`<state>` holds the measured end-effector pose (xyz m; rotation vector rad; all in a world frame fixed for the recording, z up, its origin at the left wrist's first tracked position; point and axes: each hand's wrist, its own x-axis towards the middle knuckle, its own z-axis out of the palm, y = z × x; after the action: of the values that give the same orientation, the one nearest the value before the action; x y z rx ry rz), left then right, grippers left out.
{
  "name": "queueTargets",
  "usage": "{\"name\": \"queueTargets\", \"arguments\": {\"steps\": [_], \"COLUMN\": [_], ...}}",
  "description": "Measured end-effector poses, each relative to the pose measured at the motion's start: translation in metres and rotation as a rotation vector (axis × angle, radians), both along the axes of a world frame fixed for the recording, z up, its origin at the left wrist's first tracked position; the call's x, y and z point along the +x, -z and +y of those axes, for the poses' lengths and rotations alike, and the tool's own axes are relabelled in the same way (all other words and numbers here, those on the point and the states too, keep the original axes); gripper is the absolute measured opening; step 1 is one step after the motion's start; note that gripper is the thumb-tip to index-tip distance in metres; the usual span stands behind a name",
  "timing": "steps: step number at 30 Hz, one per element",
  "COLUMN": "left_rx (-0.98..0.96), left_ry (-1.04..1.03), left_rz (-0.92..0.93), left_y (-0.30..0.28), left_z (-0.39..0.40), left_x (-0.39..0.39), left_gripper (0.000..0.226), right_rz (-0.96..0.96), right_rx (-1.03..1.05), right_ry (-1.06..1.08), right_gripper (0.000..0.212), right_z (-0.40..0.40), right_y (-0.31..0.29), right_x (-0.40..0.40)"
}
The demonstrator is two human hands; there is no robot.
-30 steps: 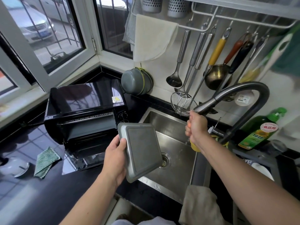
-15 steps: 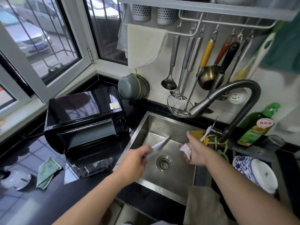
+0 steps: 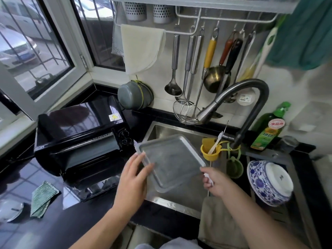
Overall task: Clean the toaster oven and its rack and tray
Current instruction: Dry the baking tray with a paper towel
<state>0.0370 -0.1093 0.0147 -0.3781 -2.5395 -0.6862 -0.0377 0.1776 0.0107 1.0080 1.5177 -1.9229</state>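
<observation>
Washing the tray (image 3: 172, 161) over the sink (image 3: 158, 128): left hand (image 3: 133, 174) grips its left edge, right hand (image 3: 214, 180) pinches a white scrap (image 3: 208, 177); wiping likely comes next.

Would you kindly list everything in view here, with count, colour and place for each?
Toaster oven: one, black, on counter left of sink, door open.
Tray: one, silver, held over the sink.
Sink: one, steel, centre.
Faucet: one, dark grey, arched over sink.
Striped cloth: one, green, counter below oven.
Pot: one, grey, back corner.
Hanging utensils: several, mostly steel, on wall rail.
Towel: one, cream, on rail.
Detergent bottle: one, green, right of faucet.
Bowl: one, blue-white, right of sink.
Left hand: grips tray's left edge.
Right hand: pinches something white at the tray's right corner.
</observation>
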Motion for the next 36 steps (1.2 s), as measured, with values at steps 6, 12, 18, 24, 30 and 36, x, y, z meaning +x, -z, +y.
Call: {"name": "queueTargets", "arguments": {"steps": [6,12,18,24,30,36], "left_rx": [1.578,1.606,1.587,1.503,1.501,1.515], "left_ry": [-0.306,-0.431,-0.431,-0.345,-0.327,-0.352], "left_rz": [-0.946,-0.883,-0.871,-0.893,-0.897,-0.894], "left_y": [-0.025,-0.017,-0.015,-0.021,-0.024,-0.022], "left_z": [0.044,0.04,0.036,0.037,0.038,0.033], "left_x": [0.016,0.008,0.013,0.011,0.006,0.004], "left_gripper": [0.026,0.037,0.035,0.039,0.037,0.035], "right_rz": [0.12,0.115,0.274,0.416,0.478,0.477], "right_rx": [0.046,-0.055,0.17,0.218,0.592,0.813], "right_ry": [0.097,-0.182,-0.168,-0.183,-0.005,-0.27], "right_gripper": [0.016,0.013,0.017,0.022,0.021,0.017], "right_z": [-0.02,0.008,0.036,0.044,0.043,0.052], "right_y": [0.009,-0.007,-0.036,-0.072,-0.07,-0.055], "right_x": [0.026,0.033,0.025,0.009,0.003,-0.003]}}
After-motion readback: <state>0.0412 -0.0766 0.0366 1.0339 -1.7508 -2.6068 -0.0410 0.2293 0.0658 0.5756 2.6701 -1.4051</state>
